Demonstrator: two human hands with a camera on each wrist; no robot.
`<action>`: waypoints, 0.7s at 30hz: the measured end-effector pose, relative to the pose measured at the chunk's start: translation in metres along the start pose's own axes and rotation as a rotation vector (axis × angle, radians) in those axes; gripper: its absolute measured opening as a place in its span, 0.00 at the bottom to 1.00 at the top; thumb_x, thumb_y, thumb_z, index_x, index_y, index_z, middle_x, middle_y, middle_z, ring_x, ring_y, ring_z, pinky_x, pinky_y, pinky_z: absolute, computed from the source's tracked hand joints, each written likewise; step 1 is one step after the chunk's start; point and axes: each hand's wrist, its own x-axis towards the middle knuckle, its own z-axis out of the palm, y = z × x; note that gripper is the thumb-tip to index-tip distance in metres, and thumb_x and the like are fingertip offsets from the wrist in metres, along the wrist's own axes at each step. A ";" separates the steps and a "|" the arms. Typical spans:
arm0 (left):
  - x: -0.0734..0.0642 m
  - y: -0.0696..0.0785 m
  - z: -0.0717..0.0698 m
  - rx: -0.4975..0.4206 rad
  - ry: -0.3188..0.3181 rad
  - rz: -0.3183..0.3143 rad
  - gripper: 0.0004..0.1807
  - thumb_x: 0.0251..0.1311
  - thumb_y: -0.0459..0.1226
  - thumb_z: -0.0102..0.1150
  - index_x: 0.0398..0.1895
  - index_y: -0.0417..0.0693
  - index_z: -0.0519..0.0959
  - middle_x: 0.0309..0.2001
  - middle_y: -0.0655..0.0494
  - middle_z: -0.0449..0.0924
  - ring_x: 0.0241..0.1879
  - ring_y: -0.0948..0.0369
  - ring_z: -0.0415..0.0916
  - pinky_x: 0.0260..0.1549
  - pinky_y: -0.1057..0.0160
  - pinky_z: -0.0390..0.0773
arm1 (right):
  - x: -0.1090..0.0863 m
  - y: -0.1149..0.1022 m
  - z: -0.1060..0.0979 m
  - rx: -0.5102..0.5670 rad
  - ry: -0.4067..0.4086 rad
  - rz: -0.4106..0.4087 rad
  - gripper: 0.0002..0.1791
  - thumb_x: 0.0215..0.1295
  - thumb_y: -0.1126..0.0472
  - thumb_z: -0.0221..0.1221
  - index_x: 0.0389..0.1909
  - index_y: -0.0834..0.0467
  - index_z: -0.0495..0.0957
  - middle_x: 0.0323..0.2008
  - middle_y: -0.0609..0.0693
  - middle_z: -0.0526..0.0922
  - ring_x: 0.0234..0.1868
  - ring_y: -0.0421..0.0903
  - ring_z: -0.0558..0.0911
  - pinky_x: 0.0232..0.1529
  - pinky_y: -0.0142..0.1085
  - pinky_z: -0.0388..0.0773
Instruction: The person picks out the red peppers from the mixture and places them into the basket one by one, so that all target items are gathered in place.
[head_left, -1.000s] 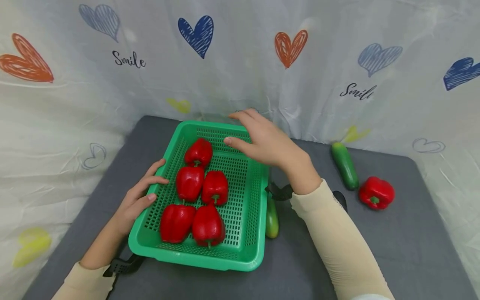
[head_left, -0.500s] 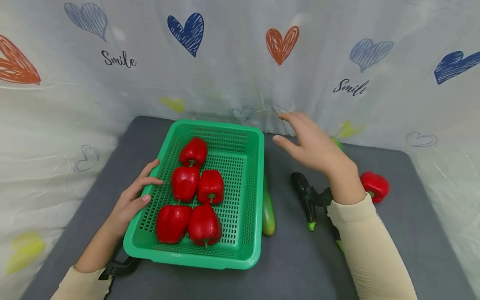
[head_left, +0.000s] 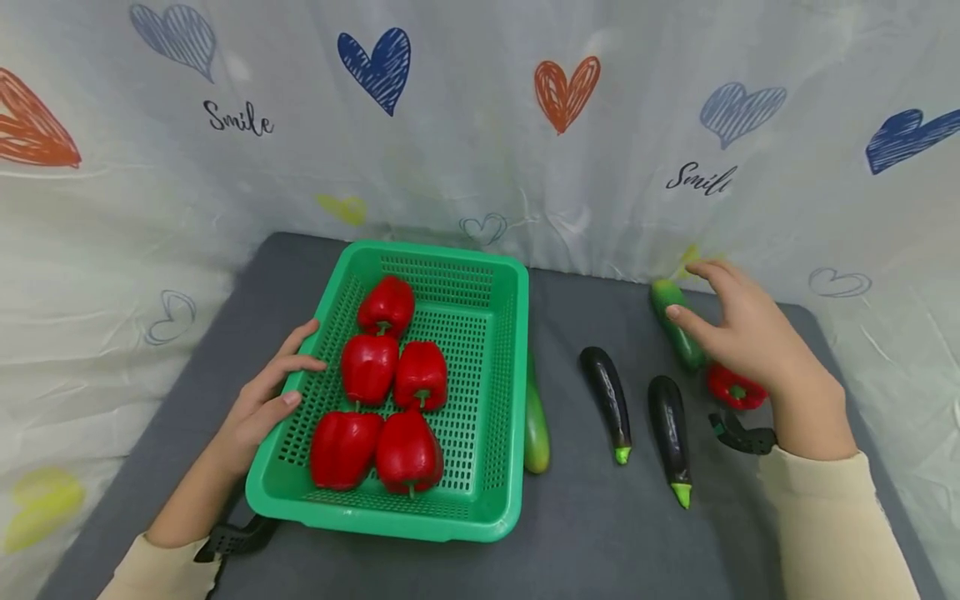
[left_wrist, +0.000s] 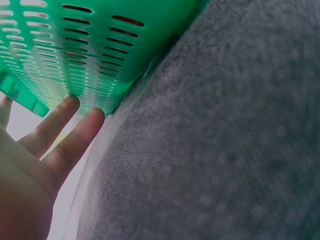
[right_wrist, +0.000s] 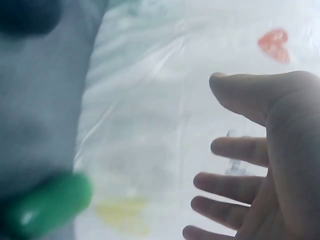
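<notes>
My left hand [head_left: 261, 417] rests at the left rim of a green perforated basket [head_left: 487, 333]; thumb and forefinger lie over the edge. In the left wrist view, other fingers [left_wrist: 77, 142] stretch straight against the basket's slotted outer wall [left_wrist: 95, 45]. Several red bell peppers [head_left: 370, 368] sit in the basket's left half. On the right, my right hand [head_left: 757, 337] hovers with fingers spread and nothing held, over a cucumber [head_left: 675, 321] and a red bell pepper [head_left: 737, 387] that it partly hides. The right wrist view shows the blurred cucumber end [right_wrist: 55, 202] below its fingers.
Two dark eggplants [head_left: 607, 400] lie on the grey tabletop [head_left: 585, 533] between the basket and the right hand. Another green cucumber [head_left: 536, 429] lies along the basket's right side, partly hidden. A white curtain [head_left: 465, 158] with printed hearts hangs behind the table.
My right hand has moved from above the basket's right side, past the eggplants, to over the cucumber and pepper at the right. The left hand stays at the basket's rim.
</notes>
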 end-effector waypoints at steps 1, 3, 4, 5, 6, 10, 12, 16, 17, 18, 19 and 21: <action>0.000 0.000 0.000 0.000 -0.001 -0.005 0.24 0.67 0.18 0.40 0.64 0.26 0.75 0.87 0.39 0.50 0.86 0.49 0.45 0.74 0.63 0.56 | -0.005 0.009 0.001 -0.011 0.007 0.012 0.43 0.80 0.43 0.63 0.82 0.66 0.61 0.78 0.70 0.64 0.77 0.73 0.62 0.70 0.74 0.59; 0.000 0.001 0.000 0.003 -0.002 -0.012 0.24 0.68 0.18 0.40 0.64 0.27 0.75 0.87 0.40 0.50 0.86 0.50 0.44 0.74 0.63 0.55 | -0.015 0.026 0.003 -0.030 0.001 0.034 0.43 0.80 0.44 0.62 0.81 0.69 0.62 0.77 0.73 0.64 0.75 0.76 0.62 0.69 0.75 0.59; 0.000 0.001 0.000 0.006 -0.002 -0.013 0.24 0.68 0.18 0.40 0.64 0.27 0.75 0.87 0.40 0.50 0.86 0.50 0.44 0.74 0.63 0.55 | -0.020 0.034 0.004 -0.038 -0.007 0.043 0.42 0.81 0.45 0.62 0.80 0.70 0.62 0.76 0.75 0.64 0.75 0.77 0.62 0.68 0.75 0.59; 0.000 0.001 0.000 0.007 -0.001 -0.013 0.24 0.68 0.18 0.40 0.64 0.27 0.75 0.87 0.40 0.50 0.86 0.50 0.44 0.74 0.63 0.55 | -0.024 0.041 0.006 -0.044 -0.022 0.057 0.42 0.81 0.45 0.62 0.79 0.71 0.62 0.76 0.76 0.63 0.75 0.78 0.61 0.68 0.76 0.59; 0.000 0.001 0.000 0.008 -0.001 -0.011 0.24 0.68 0.18 0.40 0.64 0.27 0.75 0.87 0.40 0.50 0.86 0.50 0.44 0.74 0.63 0.55 | -0.029 0.049 0.008 -0.049 -0.034 0.064 0.42 0.81 0.46 0.62 0.78 0.72 0.63 0.76 0.78 0.63 0.74 0.79 0.61 0.67 0.76 0.59; -0.001 0.003 -0.001 0.013 0.008 -0.012 0.24 0.67 0.18 0.40 0.64 0.27 0.76 0.87 0.39 0.50 0.86 0.49 0.45 0.74 0.63 0.55 | -0.043 0.073 0.017 -0.039 -0.084 0.102 0.39 0.81 0.46 0.61 0.76 0.72 0.66 0.75 0.79 0.62 0.73 0.80 0.61 0.64 0.77 0.61; -0.001 0.003 -0.001 0.013 0.009 -0.018 0.24 0.67 0.18 0.40 0.64 0.27 0.75 0.87 0.40 0.50 0.86 0.50 0.45 0.74 0.63 0.55 | -0.050 0.082 0.022 -0.033 -0.100 0.122 0.37 0.81 0.46 0.61 0.76 0.71 0.67 0.74 0.79 0.63 0.72 0.79 0.63 0.62 0.77 0.65; 0.000 0.003 0.000 0.010 0.007 -0.016 0.24 0.67 0.18 0.40 0.64 0.26 0.75 0.87 0.39 0.50 0.86 0.49 0.45 0.74 0.63 0.56 | -0.060 0.095 0.030 -0.030 -0.096 0.148 0.35 0.80 0.48 0.61 0.74 0.69 0.69 0.69 0.77 0.69 0.63 0.75 0.71 0.53 0.72 0.76; 0.000 0.003 0.000 0.008 0.007 -0.013 0.24 0.67 0.18 0.40 0.64 0.26 0.75 0.87 0.39 0.50 0.86 0.49 0.45 0.74 0.63 0.56 | -0.061 0.097 0.031 -0.029 -0.095 0.154 0.34 0.80 0.48 0.61 0.74 0.68 0.69 0.67 0.77 0.71 0.61 0.74 0.72 0.50 0.69 0.78; 0.000 0.003 0.000 0.008 0.006 -0.013 0.24 0.67 0.18 0.40 0.64 0.26 0.75 0.87 0.39 0.50 0.86 0.49 0.45 0.74 0.63 0.56 | -0.063 0.100 0.033 -0.027 -0.089 0.158 0.34 0.80 0.49 0.61 0.74 0.68 0.69 0.66 0.76 0.72 0.59 0.73 0.74 0.48 0.68 0.79; 0.000 0.003 0.001 0.007 0.007 -0.011 0.24 0.67 0.18 0.40 0.64 0.26 0.76 0.87 0.39 0.50 0.86 0.49 0.45 0.74 0.63 0.57 | -0.064 0.101 0.034 -0.027 -0.082 0.162 0.34 0.79 0.49 0.61 0.74 0.68 0.69 0.65 0.75 0.73 0.57 0.72 0.75 0.47 0.66 0.79; 0.001 0.002 0.000 0.006 0.007 -0.011 0.24 0.67 0.18 0.40 0.63 0.26 0.76 0.87 0.39 0.50 0.86 0.49 0.46 0.73 0.63 0.57 | -0.065 0.103 0.037 -0.022 -0.068 0.166 0.33 0.79 0.49 0.61 0.74 0.68 0.69 0.64 0.75 0.75 0.56 0.70 0.76 0.47 0.65 0.78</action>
